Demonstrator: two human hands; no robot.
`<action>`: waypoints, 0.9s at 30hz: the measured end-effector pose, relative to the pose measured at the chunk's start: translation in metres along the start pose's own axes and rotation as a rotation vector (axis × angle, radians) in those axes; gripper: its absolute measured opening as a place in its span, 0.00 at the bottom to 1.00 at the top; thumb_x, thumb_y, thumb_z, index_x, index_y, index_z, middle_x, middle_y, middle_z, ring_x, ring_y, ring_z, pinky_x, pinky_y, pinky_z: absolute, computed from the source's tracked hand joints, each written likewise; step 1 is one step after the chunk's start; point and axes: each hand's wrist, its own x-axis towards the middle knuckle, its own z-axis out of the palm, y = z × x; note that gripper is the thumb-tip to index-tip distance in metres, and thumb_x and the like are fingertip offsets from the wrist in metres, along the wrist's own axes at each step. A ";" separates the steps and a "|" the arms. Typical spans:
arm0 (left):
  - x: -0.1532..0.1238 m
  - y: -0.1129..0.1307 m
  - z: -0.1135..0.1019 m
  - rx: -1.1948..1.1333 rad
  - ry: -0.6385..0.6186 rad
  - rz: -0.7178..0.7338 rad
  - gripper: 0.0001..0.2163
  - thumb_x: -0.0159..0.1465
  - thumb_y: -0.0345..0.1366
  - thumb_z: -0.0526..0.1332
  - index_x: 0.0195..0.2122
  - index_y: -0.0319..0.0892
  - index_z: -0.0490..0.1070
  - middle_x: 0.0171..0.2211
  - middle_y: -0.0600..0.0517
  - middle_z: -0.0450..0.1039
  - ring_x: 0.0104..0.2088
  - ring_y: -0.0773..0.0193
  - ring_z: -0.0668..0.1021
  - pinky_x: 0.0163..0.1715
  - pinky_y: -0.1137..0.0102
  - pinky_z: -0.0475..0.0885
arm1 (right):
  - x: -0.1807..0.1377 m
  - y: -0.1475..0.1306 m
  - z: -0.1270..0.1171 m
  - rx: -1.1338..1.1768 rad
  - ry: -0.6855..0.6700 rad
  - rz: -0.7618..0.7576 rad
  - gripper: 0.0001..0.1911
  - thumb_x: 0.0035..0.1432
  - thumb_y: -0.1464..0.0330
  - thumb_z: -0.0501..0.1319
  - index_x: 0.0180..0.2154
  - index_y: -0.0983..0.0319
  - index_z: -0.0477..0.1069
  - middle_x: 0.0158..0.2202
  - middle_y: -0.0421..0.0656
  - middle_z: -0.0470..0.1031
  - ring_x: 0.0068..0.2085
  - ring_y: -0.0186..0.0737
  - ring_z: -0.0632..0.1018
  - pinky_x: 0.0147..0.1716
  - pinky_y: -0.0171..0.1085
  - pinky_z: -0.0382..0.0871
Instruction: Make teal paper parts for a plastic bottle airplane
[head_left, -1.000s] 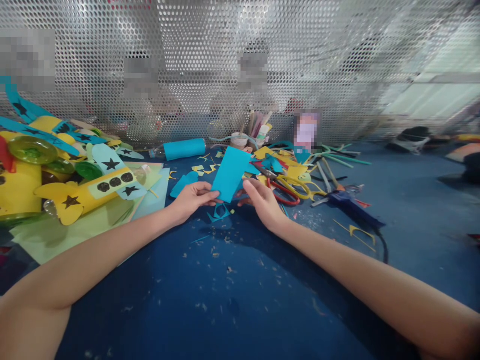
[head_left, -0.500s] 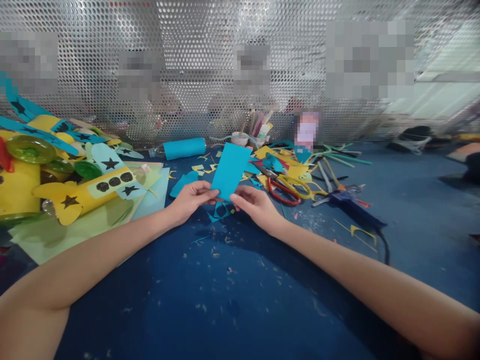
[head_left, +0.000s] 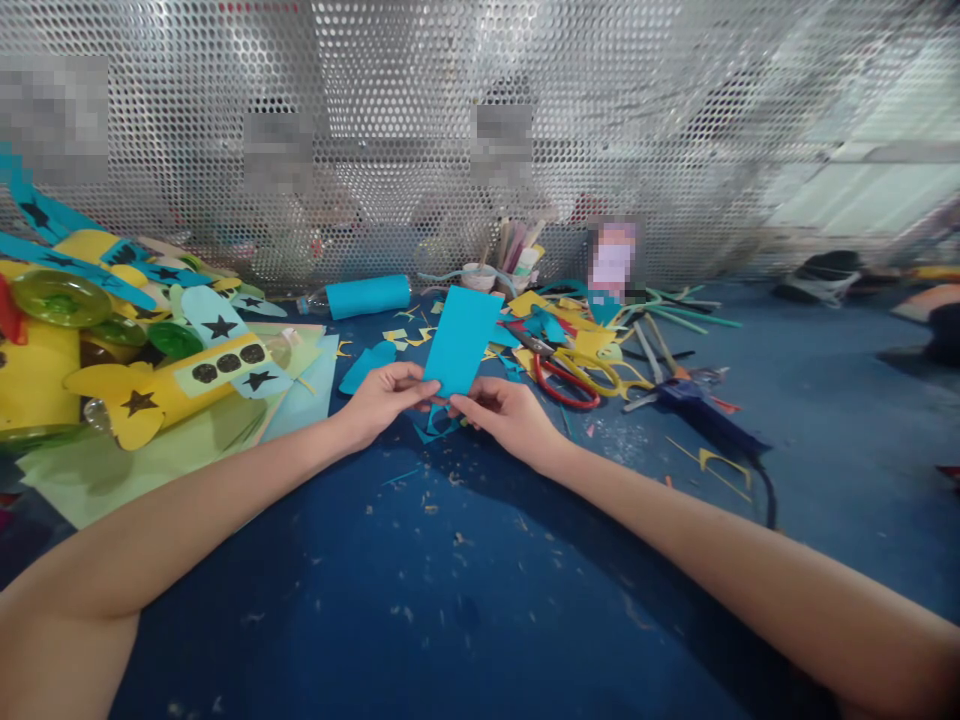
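Observation:
A plain blue paper rectangle [head_left: 463,340] is held up, slightly tilted, above the table. Pinched on its lower left corner is my left hand [head_left: 390,400], thumb in front and fingers behind. My right hand [head_left: 510,415] grips the bottom edge near the right corner, with its thumb tip on the paper and the other fingers curled. Below the sheet lies a blue cut-out scrap [head_left: 435,425]. Another blue paper piece [head_left: 367,368] rests beyond my left hand. Red-handled scissors [head_left: 566,385] and yellow-handled scissors [head_left: 592,370] lie just past my right hand.
Left are a yellow bottle plane [head_left: 180,385] with black stars and stacked paper sheets [head_left: 300,400]. A blue-wrapped bottle [head_left: 367,296] lies at the back before a perforated metal screen [head_left: 390,130]. A blue glue gun [head_left: 712,415] with a cord and yellow offcuts [head_left: 712,465] lie right.
My right thumb has slid a little left and down along the bottom edge of the blue paper. The left hand keeps its pinch, almost unmoved.

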 end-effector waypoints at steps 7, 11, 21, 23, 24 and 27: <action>0.000 -0.002 0.000 -0.014 -0.013 0.013 0.16 0.50 0.43 0.71 0.30 0.42 0.67 0.24 0.57 0.75 0.32 0.61 0.82 0.32 0.70 0.72 | -0.001 -0.002 0.000 -0.027 0.001 -0.026 0.15 0.56 0.56 0.61 0.25 0.60 0.67 0.26 0.42 0.78 0.23 0.32 0.71 0.24 0.35 0.65; 0.001 -0.005 -0.001 -0.015 0.013 0.004 0.16 0.50 0.43 0.72 0.30 0.41 0.68 0.24 0.56 0.76 0.32 0.60 0.82 0.32 0.69 0.73 | 0.000 0.001 -0.001 -0.056 0.015 -0.019 0.17 0.56 0.56 0.60 0.24 0.60 0.65 0.25 0.41 0.76 0.23 0.32 0.71 0.23 0.34 0.63; -0.002 -0.003 0.000 0.123 0.001 0.019 0.10 0.48 0.35 0.72 0.29 0.40 0.73 0.27 0.53 0.79 0.29 0.64 0.79 0.34 0.68 0.73 | 0.002 0.010 -0.001 -0.166 0.047 -0.036 0.15 0.55 0.57 0.60 0.23 0.60 0.64 0.23 0.40 0.73 0.24 0.34 0.71 0.25 0.36 0.65; -0.002 -0.002 0.000 0.129 0.006 0.017 0.09 0.49 0.34 0.71 0.29 0.40 0.74 0.27 0.52 0.79 0.29 0.64 0.79 0.35 0.67 0.73 | 0.001 0.008 -0.001 -0.196 0.033 -0.044 0.14 0.55 0.57 0.61 0.26 0.61 0.68 0.24 0.41 0.74 0.25 0.35 0.71 0.25 0.36 0.66; -0.002 -0.002 0.000 0.131 0.002 0.017 0.09 0.49 0.34 0.71 0.29 0.40 0.74 0.27 0.52 0.79 0.29 0.64 0.79 0.35 0.67 0.73 | 0.001 0.008 -0.001 -0.207 0.030 -0.048 0.14 0.54 0.57 0.62 0.28 0.61 0.70 0.25 0.41 0.75 0.26 0.35 0.72 0.26 0.36 0.67; -0.003 -0.001 0.000 0.134 -0.029 0.020 0.07 0.50 0.34 0.71 0.28 0.40 0.74 0.27 0.52 0.79 0.29 0.64 0.79 0.36 0.67 0.73 | 0.001 0.007 -0.001 -0.212 0.031 -0.058 0.15 0.54 0.56 0.63 0.32 0.62 0.73 0.26 0.42 0.76 0.28 0.37 0.73 0.27 0.37 0.68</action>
